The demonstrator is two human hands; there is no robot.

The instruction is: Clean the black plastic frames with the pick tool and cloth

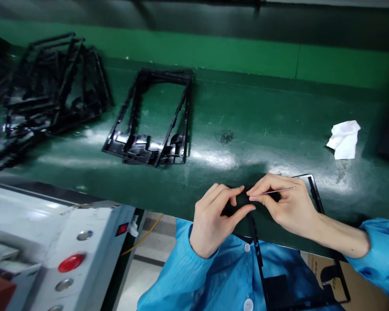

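In the head view, your right hand [287,203] pinches a thin tool [278,190] between thumb and fingers. Your left hand [218,214] has thumb and forefinger slightly parted beside the frame [258,250]; whether they grip it, I cannot tell. The frame juts past the counter's [262,116] near edge. Below that edge, a box [366,280] bears print too small to read.

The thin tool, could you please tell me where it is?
In the head view, the thin tool is right of centre, pinched in the right hand, near the left hand.
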